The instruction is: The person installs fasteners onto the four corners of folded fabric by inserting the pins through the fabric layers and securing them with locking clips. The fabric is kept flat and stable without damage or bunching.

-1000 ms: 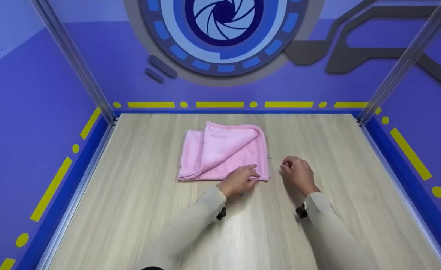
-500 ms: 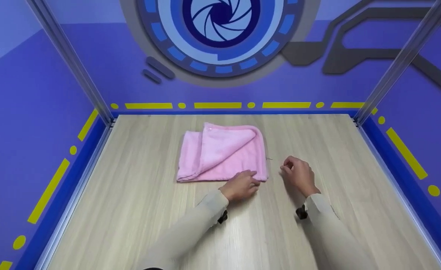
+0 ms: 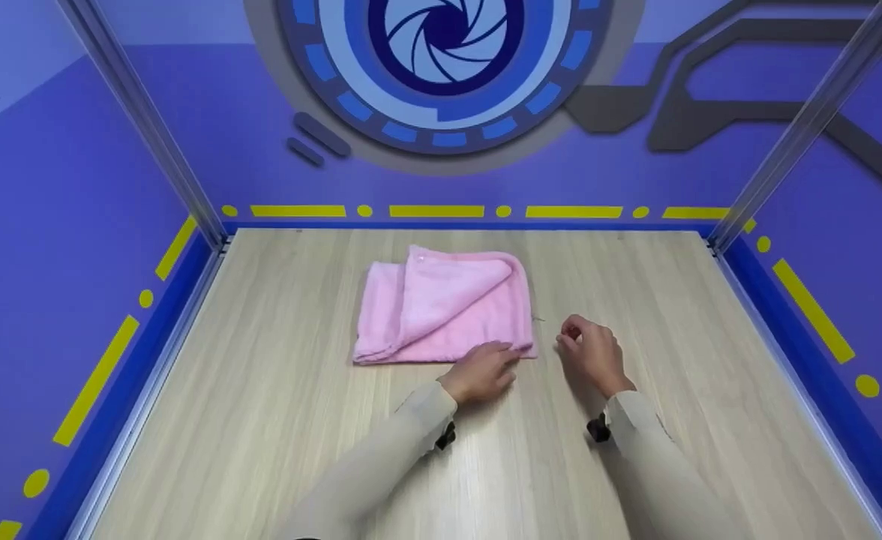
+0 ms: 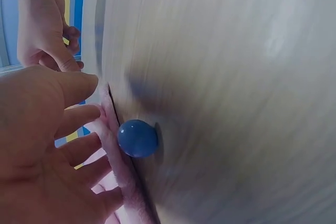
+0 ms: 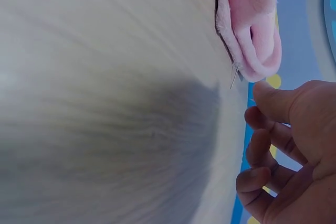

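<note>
A pink plush cloth point(image 3: 452, 315) lies folded on the wooden table point(image 3: 283, 420), its upper layer turned back diagonally. My left hand point(image 3: 482, 371) is at the cloth's near right edge. In the left wrist view, the fingers of that left hand point(image 4: 47, 150) reach along the cloth's edge point(image 4: 123, 182), slightly bent and spread. Beside this edge sits a glossy round blue ball point(image 4: 137, 138), hidden under the hand in the head view. My right hand point(image 3: 595, 352) hovers to the right of the cloth, fingers loosely curled, holding nothing.
A thin shiny sliver point(image 5: 234, 76) sticks out at the cloth's right edge. Blue and purple panels point(image 3: 186, 135) with yellow marks enclose the table at the back and sides, with metal posts point(image 3: 152, 127) at the corners.
My left hand has drawn back a little from the cloth toward me, then shifted slightly at its edge; the cloth's near right corner looks slightly raised. The right hand has hardly moved.
</note>
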The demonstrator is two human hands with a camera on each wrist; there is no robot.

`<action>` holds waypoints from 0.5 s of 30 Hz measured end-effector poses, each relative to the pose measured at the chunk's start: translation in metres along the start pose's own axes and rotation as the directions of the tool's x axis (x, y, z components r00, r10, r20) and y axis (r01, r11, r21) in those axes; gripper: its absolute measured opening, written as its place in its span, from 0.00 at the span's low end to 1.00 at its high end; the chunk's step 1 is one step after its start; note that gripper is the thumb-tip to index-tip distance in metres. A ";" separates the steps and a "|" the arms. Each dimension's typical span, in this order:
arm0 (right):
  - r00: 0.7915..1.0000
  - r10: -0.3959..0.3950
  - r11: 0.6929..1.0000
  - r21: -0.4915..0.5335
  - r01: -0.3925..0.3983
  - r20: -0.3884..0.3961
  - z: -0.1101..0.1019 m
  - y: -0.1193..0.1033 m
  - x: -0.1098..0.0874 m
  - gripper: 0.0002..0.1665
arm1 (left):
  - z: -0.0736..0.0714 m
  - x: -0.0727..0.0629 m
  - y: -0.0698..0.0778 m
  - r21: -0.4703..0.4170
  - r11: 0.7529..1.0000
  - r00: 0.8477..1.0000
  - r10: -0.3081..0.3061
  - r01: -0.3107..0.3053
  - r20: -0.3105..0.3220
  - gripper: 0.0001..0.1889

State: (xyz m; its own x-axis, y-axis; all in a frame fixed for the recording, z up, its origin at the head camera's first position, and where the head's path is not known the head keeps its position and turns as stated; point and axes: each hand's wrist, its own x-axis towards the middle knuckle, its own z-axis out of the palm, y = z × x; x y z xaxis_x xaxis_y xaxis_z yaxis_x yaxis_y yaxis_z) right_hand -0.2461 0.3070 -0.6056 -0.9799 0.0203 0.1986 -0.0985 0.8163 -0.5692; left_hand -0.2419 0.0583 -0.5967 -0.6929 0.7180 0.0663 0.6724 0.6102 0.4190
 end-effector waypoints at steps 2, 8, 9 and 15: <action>1.000 -0.003 1.000 0.000 0.003 0.009 0.000 -0.001 0.001 0.04 | 0.000 0.001 -0.001 -0.011 1.000 1.000 -0.004 0.004 -0.016 0.27; 0.999 0.022 1.000 0.010 -0.023 0.048 0.000 -0.007 0.002 0.03 | -0.001 0.002 -0.008 -0.108 0.994 0.989 -0.022 0.006 -0.148 0.26; 0.998 0.029 0.999 0.015 -0.030 0.049 0.000 -0.008 0.003 0.03 | -0.001 0.002 -0.010 -0.129 0.992 0.985 -0.025 0.003 -0.172 0.27; 0.998 -0.004 0.998 0.064 0.000 0.058 0.000 -0.017 0.008 0.03 | -0.007 0.002 -0.020 -0.178 0.984 0.958 -0.037 -0.016 -0.285 0.27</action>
State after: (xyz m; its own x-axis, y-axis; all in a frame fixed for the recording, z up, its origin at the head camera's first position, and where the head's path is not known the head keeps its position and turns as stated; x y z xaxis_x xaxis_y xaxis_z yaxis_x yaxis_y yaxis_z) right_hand -0.2518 0.2935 -0.5947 -0.9879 -0.0160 0.1541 -0.1092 0.7777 -0.6190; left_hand -0.2586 0.0457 -0.5987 -0.7625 0.5698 0.3065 0.6258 0.5294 0.5728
